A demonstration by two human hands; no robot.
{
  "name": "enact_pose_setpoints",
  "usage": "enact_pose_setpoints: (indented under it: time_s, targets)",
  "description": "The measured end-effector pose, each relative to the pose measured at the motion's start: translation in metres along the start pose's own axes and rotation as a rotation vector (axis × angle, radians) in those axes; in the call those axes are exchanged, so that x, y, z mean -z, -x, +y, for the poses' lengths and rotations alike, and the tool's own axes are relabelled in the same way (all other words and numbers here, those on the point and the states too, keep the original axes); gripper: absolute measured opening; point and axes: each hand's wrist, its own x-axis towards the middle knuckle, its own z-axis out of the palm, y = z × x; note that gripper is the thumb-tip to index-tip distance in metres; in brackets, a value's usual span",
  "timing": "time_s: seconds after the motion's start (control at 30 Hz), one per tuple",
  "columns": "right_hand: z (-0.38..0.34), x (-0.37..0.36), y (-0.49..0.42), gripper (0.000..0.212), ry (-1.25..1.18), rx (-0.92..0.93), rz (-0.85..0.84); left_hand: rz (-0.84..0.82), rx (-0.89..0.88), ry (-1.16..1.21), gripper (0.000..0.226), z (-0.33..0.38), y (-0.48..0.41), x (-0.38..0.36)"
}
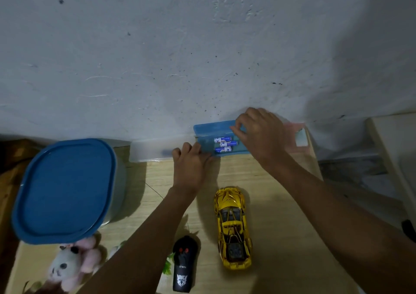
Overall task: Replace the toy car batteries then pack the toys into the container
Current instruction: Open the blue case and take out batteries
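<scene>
Wooden surface (281, 237) set against a pale, marked wall (202, 46).

Blue battery case (207, 129): lies open at the far edge of the surface, against the wall. Three blue-and-white batteries (224, 144) lie side by side inside it.

Left hand (191, 167): fingers curled, knuckles up, gripping the left end of the blue battery case, with the thumb along its front edge.

Right hand (261, 133): over the right part of the same case, fingers bent and their tips drawn together just above the batteries. Whether the fingertips pinch a battery, pinch the case or only touch it cannot be told.

Yellow toy car (233, 226): stands on its wheels on the surface, near the person and between the two forearms, nose toward the wall. No hand touches it.

Black remote control (183, 264): lies just left of the car, partly under the left forearm.

Container (65, 190): round-cornered, its blue lid on, at the left of the surface, well apart from the car.

Plush toy (69, 264): white and pink, lying in front of the container at the near left edge.

Clear case (150, 150): against the wall, just left of the blue case. Pink case (295, 136): against the wall, on the right, partly behind the right hand.
</scene>
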Motion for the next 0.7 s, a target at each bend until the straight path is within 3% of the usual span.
enact_pose_setpoints:
  time_s: [0.1,0.2,0.3,0.43,0.57,0.7]
  targets:
    - [-0.012,-0.009,0.016,0.027,-0.213,-0.130,-0.074,0.012,-0.096,-0.087,0.024,0.000,-0.001,0.002]
    - [-0.025,-0.017,0.031,0.011,-0.228,-0.040,-0.293,0.056,-0.132,-0.091,0.029,-0.002,-0.001,0.004]
    - [-0.026,-0.022,0.028,0.039,-0.104,-0.004,-0.486,0.055,-0.128,-0.071,0.031,-0.007,0.002,0.005]
    - [-0.031,-0.027,0.024,0.044,-0.020,0.087,-0.514,0.067,-0.121,-0.084,0.025,-0.011,0.001,0.008]
    - [-0.035,-0.033,0.024,0.037,0.014,0.063,-0.542,0.079,-0.138,-0.097,0.019,-0.013,-0.003,0.007]
    - [-0.035,-0.036,0.020,0.035,-0.080,0.069,-0.607,0.099,-0.138,-0.070,0.017,-0.013,-0.004,0.007]
